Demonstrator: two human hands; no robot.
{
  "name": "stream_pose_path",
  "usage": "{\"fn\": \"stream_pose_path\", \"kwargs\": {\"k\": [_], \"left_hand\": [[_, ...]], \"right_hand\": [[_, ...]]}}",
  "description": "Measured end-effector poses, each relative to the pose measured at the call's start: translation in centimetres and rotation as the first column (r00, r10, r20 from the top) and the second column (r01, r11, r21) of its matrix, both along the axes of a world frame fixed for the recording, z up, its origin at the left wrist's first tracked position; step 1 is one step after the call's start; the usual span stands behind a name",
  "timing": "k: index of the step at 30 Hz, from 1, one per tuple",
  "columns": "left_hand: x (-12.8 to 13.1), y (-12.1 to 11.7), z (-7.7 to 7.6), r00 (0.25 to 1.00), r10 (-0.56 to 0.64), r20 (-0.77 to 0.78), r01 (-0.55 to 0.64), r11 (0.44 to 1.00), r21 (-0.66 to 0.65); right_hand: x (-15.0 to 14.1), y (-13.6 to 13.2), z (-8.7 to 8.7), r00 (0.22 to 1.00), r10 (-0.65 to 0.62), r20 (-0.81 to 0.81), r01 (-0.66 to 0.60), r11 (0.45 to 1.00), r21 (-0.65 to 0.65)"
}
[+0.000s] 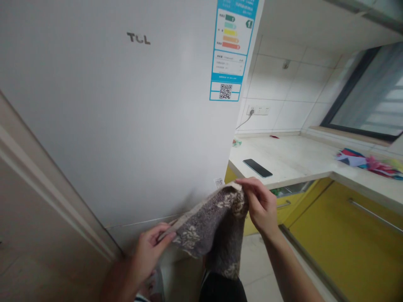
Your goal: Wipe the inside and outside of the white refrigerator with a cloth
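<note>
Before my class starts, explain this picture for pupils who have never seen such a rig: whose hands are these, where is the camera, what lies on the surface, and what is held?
There is no robot here: one person works bare-handed. The single picture comes from a camera worn on the head, looking forward and down. The left hand and right hand each grip the upper edge of a grey-brown patterned cloth, which hangs down between them. Behind stands a tall white panel marked TCL. On the white counter lie a dark, flat, phone-like object and, further right, a colourful bundle.
</note>
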State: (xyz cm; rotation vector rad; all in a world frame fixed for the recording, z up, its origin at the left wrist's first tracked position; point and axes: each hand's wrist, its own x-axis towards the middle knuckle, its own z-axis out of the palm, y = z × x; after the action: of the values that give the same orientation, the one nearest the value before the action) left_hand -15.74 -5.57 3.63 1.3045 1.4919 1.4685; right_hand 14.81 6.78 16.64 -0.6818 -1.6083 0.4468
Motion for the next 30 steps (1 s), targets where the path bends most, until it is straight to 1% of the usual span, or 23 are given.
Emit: {"fn": "stream_pose_path", "kwargs": {"k": [2,3,5,6,8,10,11,13,15,18,20,22,24,26,28,30], "left_hand": [[-2.4,-0.3,1.8,0.992,0.123,0.034,-0.123,0.992,-0.001],[-3.3,-0.6,2.7,0.982,0.180,0.061,-0.180,0.984,-0.006],[-4.7,-1.3,4.3,0.954,0.272,0.127,-0.272,0.962,-0.017],[-5.0,-1.6,5.0,0.943,0.296,0.152,-0.297,0.955,-0.014],[-5.4,-2.1,6.6,0.939,0.309,0.150,-0.316,0.949,0.022],[-5.4,-2.5,8.1,0.958,0.275,0.076,-0.281,0.956,0.085],[-5.5,-2.6,8.8,0.966,0.257,0.029,-0.259,0.959,0.118],[-5.5,-2.9,10.0,0.970,0.237,-0.056,-0.225,0.960,0.167],[-5.9,-3.0,10.5,0.958,0.258,-0.126,-0.229,0.951,0.206],[-7.0,-3.1,10.3,0.915,0.330,-0.233,-0.276,0.932,0.235],[-8.1,-3.1,9.8,0.873,0.378,-0.309,-0.313,0.919,0.240],[-9.0,-3.1,9.4,0.831,0.429,-0.355,-0.361,0.900,0.242],[-9.5,-3.2,9.4,0.816,0.479,-0.326,-0.422,0.877,0.231],[-9.4,-3.3,9.9,0.818,0.526,-0.232,-0.492,0.850,0.191],[-9.0,-3.3,10.8,0.819,0.563,-0.113,-0.554,0.826,0.106],[-8.3,-3.4,11.9,0.798,0.602,0.017,-0.602,0.798,0.007]], "right_hand": [[1.3,0.7,-0.2,0.986,0.087,0.141,-0.074,0.993,-0.096],[1.7,0.9,-0.4,0.977,0.119,0.175,-0.092,0.983,-0.158],[1.9,1.0,-1.3,0.972,0.166,0.168,-0.113,0.952,-0.285],[1.7,0.9,-1.8,0.972,0.190,0.140,-0.130,0.927,-0.351],[0.9,0.7,-3.0,0.970,0.236,0.059,-0.182,0.865,-0.467],[-0.3,0.5,-4.2,0.969,0.248,-0.019,-0.219,0.815,-0.537],[-0.9,0.5,-4.7,0.972,0.229,-0.054,-0.220,0.804,-0.552],[-2.0,0.6,-5.4,0.978,0.167,-0.124,-0.208,0.803,-0.558],[-3.0,0.9,-5.8,0.973,0.108,-0.205,-0.206,0.810,-0.549],[-3.9,1.1,-5.5,0.948,0.075,-0.310,-0.236,0.819,-0.523],[-4.1,1.0,-5.0,0.938,0.108,-0.330,-0.271,0.822,-0.501],[-4.2,0.8,-4.1,0.935,0.183,-0.304,-0.317,0.816,-0.483],[-4.1,0.6,-3.1,0.931,0.254,-0.263,-0.354,0.805,-0.476],[-3.9,0.6,-2.1,0.926,0.296,-0.233,-0.375,0.788,-0.489],[-3.8,0.7,-1.4,0.920,0.326,-0.218,-0.392,0.761,-0.517],[-3.7,1.0,-1.0,0.911,0.353,-0.215,-0.412,0.730,-0.546]]}}
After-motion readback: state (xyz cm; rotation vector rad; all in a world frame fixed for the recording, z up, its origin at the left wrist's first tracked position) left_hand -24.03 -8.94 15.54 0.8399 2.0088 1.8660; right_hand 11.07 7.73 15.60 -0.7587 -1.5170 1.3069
